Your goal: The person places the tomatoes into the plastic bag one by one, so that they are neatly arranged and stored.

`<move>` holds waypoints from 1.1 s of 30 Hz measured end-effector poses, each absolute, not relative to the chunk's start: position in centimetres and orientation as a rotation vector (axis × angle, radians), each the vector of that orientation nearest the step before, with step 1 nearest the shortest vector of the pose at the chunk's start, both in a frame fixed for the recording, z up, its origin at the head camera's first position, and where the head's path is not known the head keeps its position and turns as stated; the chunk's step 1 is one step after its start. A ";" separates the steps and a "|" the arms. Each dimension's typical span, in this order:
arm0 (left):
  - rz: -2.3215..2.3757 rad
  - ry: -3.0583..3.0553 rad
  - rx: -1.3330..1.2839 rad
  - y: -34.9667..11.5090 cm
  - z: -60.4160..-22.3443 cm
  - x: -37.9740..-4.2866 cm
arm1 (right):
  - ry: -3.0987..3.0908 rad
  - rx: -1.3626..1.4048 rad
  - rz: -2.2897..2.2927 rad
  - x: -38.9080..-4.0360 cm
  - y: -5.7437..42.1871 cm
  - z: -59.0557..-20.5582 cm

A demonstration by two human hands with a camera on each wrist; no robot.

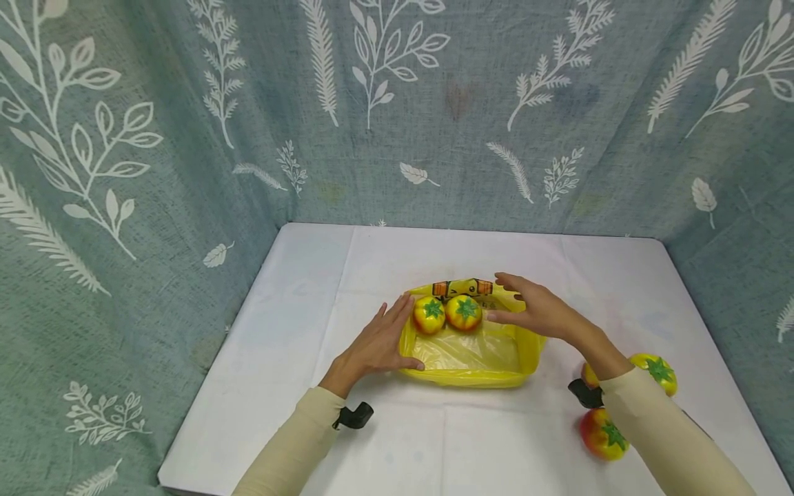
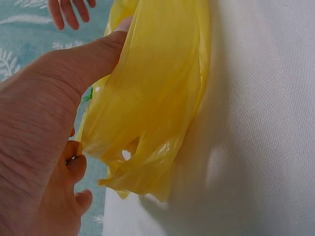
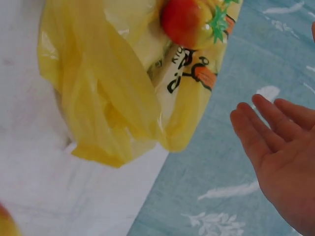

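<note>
Tomatoes (image 1: 464, 314) in yellow bag (image 1: 462, 378), left hand (image 1: 376, 342) splayed against it, empty right hand (image 1: 541, 308) spread beside it, crumpled corner (image 2: 142, 179) left-wrist view only

Crinkled plastic bag (image 1: 471, 379) (thin, faintly glossy), smooth shiny tomatoes (image 1: 464, 313), matt woven tablecloth (image 1: 484, 441) and curtain (image 1: 471, 200).

The surface (image 1: 620, 296) is white, softly rounded at its far corners and marked by faint crease lines. A yellow plastic bag (image 1: 471, 378), mouth spread wide, sits near its middle. Toward the right edge lie a red-and-yellow fruit (image 1: 600, 439), a yellow one (image 1: 660, 370) and another (image 1: 589, 375), partly hidden.
</note>
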State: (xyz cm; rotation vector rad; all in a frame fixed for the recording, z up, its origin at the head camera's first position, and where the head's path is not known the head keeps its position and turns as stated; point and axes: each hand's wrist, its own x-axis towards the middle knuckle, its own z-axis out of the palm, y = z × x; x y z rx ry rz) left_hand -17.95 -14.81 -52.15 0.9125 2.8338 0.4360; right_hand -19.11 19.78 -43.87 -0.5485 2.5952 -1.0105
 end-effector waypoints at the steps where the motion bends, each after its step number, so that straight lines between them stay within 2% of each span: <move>1: 0.439 2.834 0.912 -14.8 -52.1 -17.9 | 2.597 -0.543 -1.025 -18.9 20.0 -43.8; 33: 0.475 2.824 0.908 -14.9 -52.3 -18.1 | 2.753 -0.145 -1.182 -10.4 29.3 -44.6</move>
